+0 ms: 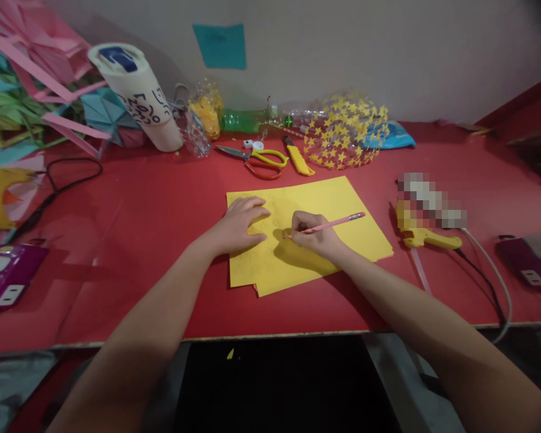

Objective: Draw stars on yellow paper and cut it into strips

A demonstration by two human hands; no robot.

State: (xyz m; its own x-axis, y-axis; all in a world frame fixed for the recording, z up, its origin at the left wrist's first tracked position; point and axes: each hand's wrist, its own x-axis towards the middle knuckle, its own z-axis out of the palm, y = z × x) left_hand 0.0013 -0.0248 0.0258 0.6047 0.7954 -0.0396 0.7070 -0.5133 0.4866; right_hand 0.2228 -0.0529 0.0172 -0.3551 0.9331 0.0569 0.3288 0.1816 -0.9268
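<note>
Near front edge of desk [139, 222], right hand [314, 234] pinches pencil [333, 223], tip left toward spread, empty left hand [243, 225] on paper [333, 198].

Yellow paper [275, 261], pink pencil [336, 223] — red tabletop [148, 210]; yellow-starred plastic [345, 135] — pouch [399, 136] seemingly mostly blue.

Single head cam., worn by the person, looks fwd. and down, quite near, from above the front edge of the bench [139, 198]. The view is wide: L arm [162, 300] and R arm [401, 294] enter from below, paper [279, 258] is approx. in ctr., wall [342, 48] at top.
</note>
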